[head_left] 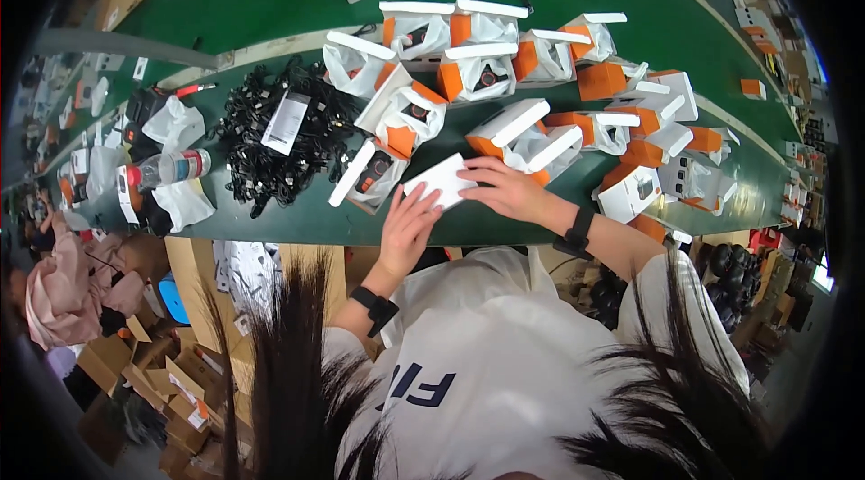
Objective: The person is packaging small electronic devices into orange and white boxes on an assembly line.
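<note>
At the near edge of the green table, both my hands are on a white box (440, 181); its flat white top faces up and my fingers hide its near sides. My left hand (410, 226) grips its near left side, fingers bent over the edge. My right hand (512, 190) closes on its right end, fingers lying across the top. Just left stands an open orange-and-white box (368, 175) with a dark device in plastic wrap. Behind it are more open boxes (414, 110) with white wrap and dark round-faced devices inside.
A tangled heap of black cables (261, 133) lies left, with a white leaflet (287, 122) on it. Further left is a clear bottle (171, 169). Several orange-and-white boxes (631, 192) crowd the right. Cardboard cartons (171, 381) pile on the floor. Another person in pink (68, 286) sits at far left.
</note>
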Available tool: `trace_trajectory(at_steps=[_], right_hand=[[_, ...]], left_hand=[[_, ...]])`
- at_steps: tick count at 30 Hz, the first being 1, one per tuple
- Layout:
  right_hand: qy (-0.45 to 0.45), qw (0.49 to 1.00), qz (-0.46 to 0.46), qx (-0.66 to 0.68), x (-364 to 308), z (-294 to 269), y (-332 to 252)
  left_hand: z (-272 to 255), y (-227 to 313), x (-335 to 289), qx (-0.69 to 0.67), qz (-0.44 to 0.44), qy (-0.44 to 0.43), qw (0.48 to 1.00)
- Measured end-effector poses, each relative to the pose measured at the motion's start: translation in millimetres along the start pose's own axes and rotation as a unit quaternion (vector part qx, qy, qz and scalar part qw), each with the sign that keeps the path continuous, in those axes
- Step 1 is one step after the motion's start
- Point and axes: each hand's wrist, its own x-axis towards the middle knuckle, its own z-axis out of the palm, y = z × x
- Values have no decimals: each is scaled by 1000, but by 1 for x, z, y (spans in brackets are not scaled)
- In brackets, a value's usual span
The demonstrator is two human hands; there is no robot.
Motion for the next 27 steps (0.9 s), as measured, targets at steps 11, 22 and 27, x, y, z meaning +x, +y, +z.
trace_trajectory(at_steps=[11, 22, 27], right_hand=[[-52, 989, 58, -122, 3, 7, -16], [-88, 969, 186, -136, 42, -36, -65], [10, 942, 336, -7, 57, -227, -51]], left_hand=[[0, -14, -3, 112, 40, -44, 992], [-18, 13, -3, 4, 75, -22, 997], [-38, 44, 32, -40, -7, 101, 994]])
